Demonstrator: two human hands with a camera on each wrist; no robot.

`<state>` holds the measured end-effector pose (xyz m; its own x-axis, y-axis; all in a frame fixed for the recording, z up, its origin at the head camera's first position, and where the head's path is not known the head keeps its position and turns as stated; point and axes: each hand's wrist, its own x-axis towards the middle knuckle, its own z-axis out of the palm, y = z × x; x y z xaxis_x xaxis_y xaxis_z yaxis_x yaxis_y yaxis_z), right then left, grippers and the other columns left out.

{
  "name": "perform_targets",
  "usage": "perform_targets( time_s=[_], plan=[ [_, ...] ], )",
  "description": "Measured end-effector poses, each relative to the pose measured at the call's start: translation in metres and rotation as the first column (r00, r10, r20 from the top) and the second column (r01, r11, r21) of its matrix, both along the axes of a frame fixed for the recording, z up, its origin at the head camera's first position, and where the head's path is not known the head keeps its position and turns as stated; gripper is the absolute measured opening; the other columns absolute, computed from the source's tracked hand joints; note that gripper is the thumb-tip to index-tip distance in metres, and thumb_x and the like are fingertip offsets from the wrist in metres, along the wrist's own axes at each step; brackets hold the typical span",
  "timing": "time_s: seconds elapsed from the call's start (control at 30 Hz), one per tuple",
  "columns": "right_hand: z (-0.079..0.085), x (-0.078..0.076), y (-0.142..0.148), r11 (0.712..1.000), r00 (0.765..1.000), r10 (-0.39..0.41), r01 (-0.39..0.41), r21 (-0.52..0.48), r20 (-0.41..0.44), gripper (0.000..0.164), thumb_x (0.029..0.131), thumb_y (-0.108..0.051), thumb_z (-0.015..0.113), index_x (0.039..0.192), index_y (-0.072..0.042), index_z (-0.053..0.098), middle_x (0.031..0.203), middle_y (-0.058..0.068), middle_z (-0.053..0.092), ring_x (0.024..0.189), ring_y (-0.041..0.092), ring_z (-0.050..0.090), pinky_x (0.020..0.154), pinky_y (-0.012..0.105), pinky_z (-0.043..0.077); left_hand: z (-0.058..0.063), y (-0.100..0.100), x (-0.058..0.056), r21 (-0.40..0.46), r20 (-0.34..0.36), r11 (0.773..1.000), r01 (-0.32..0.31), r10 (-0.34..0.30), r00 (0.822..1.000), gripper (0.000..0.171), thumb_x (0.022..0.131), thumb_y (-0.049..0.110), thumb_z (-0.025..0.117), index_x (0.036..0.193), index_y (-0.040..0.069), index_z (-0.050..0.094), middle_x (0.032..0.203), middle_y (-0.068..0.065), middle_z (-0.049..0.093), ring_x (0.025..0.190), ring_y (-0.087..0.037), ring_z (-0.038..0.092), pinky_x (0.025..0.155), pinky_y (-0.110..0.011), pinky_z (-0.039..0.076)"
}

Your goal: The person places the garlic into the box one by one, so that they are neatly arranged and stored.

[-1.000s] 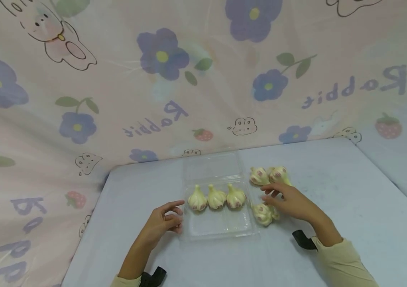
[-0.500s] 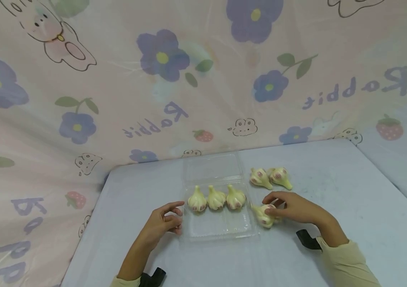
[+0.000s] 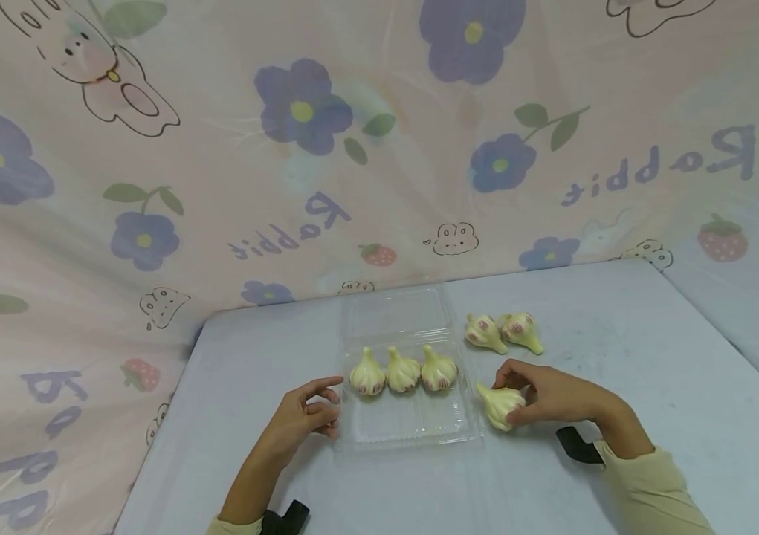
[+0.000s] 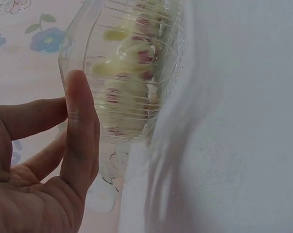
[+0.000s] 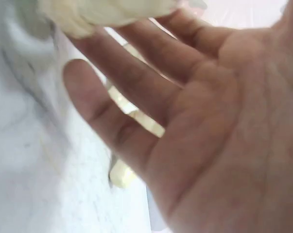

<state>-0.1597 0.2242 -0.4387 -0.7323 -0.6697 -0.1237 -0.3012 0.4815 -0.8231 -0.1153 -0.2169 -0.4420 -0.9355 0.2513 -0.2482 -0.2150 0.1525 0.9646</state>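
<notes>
At the left edge of a clear plastic clamshell box (image 3: pixel 406 429), my left hand (image 3: pixel 299 416) rests with relaxed, bent fingers. In the left wrist view its fingertips (image 4: pixel 78 85) are right at the box's rim. Three garlic bulbs (image 3: pixel 403 370) stand side by side in the far half of the box's base, stems pointing away. To the right of the box, my right hand (image 3: pixel 556 394) pinches another garlic bulb (image 3: pixel 499 406), its stem toward the box. In the right wrist view, this bulb (image 5: pixel 107 12) sits at the fingertips, partly cut off by the frame.
Two more garlic bulbs, one left (image 3: pixel 484 333) and one right (image 3: pixel 520 331), lie together beyond my right hand. The box's lid (image 3: pixel 395 312) lies folded back at the far side. A patterned cloth (image 3: pixel 379 163) hangs behind the white table (image 3: pixel 620 319).
My right hand has moved from over the near loose bulb down to its right side and now grips it. The bulb has shifted slightly rightward and turned. The left hand stays put.
</notes>
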Motion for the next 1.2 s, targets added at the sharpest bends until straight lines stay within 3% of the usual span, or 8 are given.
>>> perform_targets(
  time_s=[0.2,0.37,0.47,0.6,0.77,1.03,1.2],
  plan=[
    [-0.004,-0.003,0.002,0.996,0.991,-0.08,0.083,0.022,-0.106,0.056,0.084,-0.031,0.079,0.129,-0.011,0.053,0.129,0.008,0.058,0.115,0.025,0.059,0.083,0.025,0.054,0.0,0.001,0.0,0.0,0.0,1.0,0.0,0.0,1.0,0.057,0.092,-0.003,0.064,0.146,-0.001,0.044,0.11,-0.01,0.051,0.074,-0.01,0.064,0.066,-0.026,0.062],
    [-0.008,-0.007,0.005,0.969,0.949,-0.228,0.242,0.04,-0.219,0.069,0.082,-0.034,0.082,0.136,-0.005,0.05,0.131,0.016,0.056,0.118,0.037,0.057,0.088,0.041,0.055,0.001,0.002,0.0,-0.003,0.002,1.0,-0.001,0.001,1.0,0.057,0.092,-0.003,0.064,0.146,-0.001,0.045,0.11,-0.011,0.051,0.074,-0.011,0.064,0.066,-0.026,0.062],
    [-0.012,-0.009,0.006,0.949,0.924,-0.285,0.309,0.059,-0.254,0.079,0.082,-0.037,0.081,0.142,-0.001,0.045,0.129,0.019,0.054,0.117,0.037,0.056,0.089,0.045,0.054,0.001,0.002,0.0,-0.004,-0.003,1.0,0.001,-0.001,1.0,0.057,0.092,-0.003,0.064,0.146,-0.001,0.045,0.11,-0.011,0.051,0.075,-0.011,0.064,0.067,-0.027,0.062],
    [-0.013,-0.011,0.005,0.935,0.909,-0.313,0.346,0.079,-0.276,0.083,0.082,-0.039,0.081,0.146,-0.001,0.043,0.125,0.021,0.05,0.115,0.036,0.054,0.085,0.044,0.053,0.001,0.001,0.0,-0.009,-0.014,1.0,0.004,-0.004,1.0,0.057,0.092,-0.003,0.064,0.146,-0.001,0.044,0.11,-0.011,0.051,0.075,-0.011,0.065,0.067,-0.027,0.062],
    [-0.011,-0.01,0.005,0.943,0.915,-0.286,0.321,0.083,-0.286,0.076,0.081,-0.038,0.082,0.139,0.0,0.05,0.124,0.019,0.051,0.109,0.033,0.056,0.076,0.035,0.052,0.0,0.001,-0.001,-0.009,-0.019,1.0,0.006,-0.006,1.0,0.057,0.092,-0.003,0.064,0.146,-0.002,0.044,0.11,-0.01,0.051,0.075,-0.01,0.064,0.067,-0.026,0.062],
    [-0.008,-0.008,0.009,0.962,0.934,-0.211,0.251,0.11,-0.288,0.065,0.08,-0.042,0.082,0.13,-0.007,0.059,0.107,0.006,0.055,0.086,0.011,0.054,0.068,0.024,0.047,-0.001,0.0,0.0,-0.013,-0.013,1.0,0.004,-0.005,1.0,0.057,0.092,-0.002,0.064,0.146,-0.001,0.045,0.111,-0.011,0.051,0.076,-0.011,0.065,0.069,-0.027,0.062],
    [-0.006,-0.005,0.014,0.971,0.943,-0.179,0.215,0.101,-0.279,0.066,0.079,-0.044,0.083,0.131,-0.012,0.058,0.118,0.004,0.061,0.099,0.018,0.06,0.076,0.029,0.051,-0.002,0.0,0.001,-0.014,-0.014,1.0,0.003,-0.004,1.0,0.057,0.093,-0.002,0.064,0.146,-0.001,0.045,0.111,-0.011,0.051,0.075,-0.011,0.064,0.068,-0.027,0.062]
  ],
)
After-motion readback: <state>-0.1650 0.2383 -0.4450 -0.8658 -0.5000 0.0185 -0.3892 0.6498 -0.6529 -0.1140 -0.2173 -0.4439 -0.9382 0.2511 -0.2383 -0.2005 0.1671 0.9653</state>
